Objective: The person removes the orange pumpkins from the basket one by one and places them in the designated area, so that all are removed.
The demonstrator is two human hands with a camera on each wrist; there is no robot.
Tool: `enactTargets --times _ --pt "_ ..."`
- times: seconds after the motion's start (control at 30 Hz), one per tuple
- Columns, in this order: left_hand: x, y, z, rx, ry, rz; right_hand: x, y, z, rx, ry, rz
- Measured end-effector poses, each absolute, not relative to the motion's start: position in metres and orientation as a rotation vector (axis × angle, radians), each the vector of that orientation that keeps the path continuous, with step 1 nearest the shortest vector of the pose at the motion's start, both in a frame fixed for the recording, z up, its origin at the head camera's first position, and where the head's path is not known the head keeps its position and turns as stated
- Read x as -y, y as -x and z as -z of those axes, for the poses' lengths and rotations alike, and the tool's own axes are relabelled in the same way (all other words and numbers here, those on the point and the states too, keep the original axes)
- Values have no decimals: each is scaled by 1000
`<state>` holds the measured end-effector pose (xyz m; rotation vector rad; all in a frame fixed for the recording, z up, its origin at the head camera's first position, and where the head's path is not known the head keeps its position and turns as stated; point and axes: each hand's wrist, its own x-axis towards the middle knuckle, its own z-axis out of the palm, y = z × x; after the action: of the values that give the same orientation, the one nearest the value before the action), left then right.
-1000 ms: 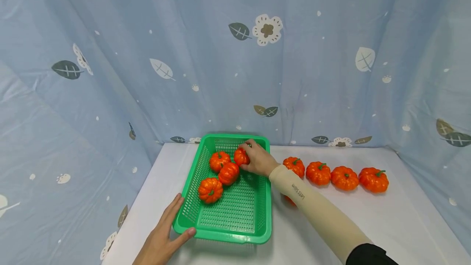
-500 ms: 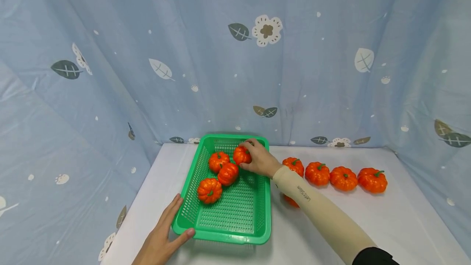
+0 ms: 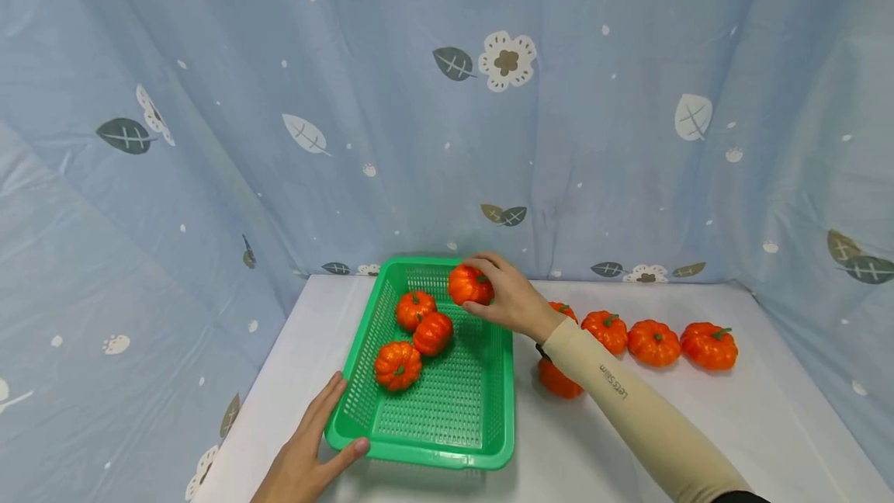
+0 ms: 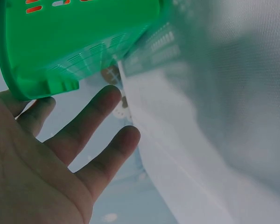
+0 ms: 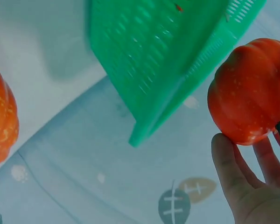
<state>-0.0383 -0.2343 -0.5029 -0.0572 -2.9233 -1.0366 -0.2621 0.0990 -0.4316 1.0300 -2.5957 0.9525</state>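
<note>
Between the fingers and thumb of my right hand is a small orange pumpkin with a green stem, held over the back right part of a green plastic basket. The right wrist view shows that pumpkin raised beside the basket's rim. Three more pumpkins lie inside the basket: one at the back, one in the middle and one at the left. My left hand touches the basket's front left corner, thumb and fingers spread; in the left wrist view its fingers look straight.
Right of the basket, several pumpkins form a row on the white table, including one at the far right. Another pumpkin lies nearer, partly under my right forearm. A blue patterned curtain stands behind.
My right hand has lifted the pumpkin off the basket's floor and moved it up and slightly right. The left hand and the basket have stayed in place.
</note>
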Motion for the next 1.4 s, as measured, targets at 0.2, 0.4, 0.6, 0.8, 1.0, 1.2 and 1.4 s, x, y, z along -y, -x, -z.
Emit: enactTargets --times 0.2,0.4,0.6,0.8,1.0,1.2,1.4 --pt "233 37 504 2930 50 1032 -115 251 428 2562 -1021 -969" --pt "234 39 505 2925 54 1050 -136 241 426 2520 -1012 -971" --pt "233 39 504 2925 55 1068 -163 234 425 2505 -954 -932" --pt "235 38 502 2935 33 1073 -182 222 430 2548 -899 -828" --pt "234 40 505 2921 49 1082 -198 206 439 2563 -842 -816" --pt "234 41 506 2908 69 1086 -223 198 449 2578 -716 -869" --pt "234 40 506 2915 42 1106 -250 190 457 2619 -589 -908"
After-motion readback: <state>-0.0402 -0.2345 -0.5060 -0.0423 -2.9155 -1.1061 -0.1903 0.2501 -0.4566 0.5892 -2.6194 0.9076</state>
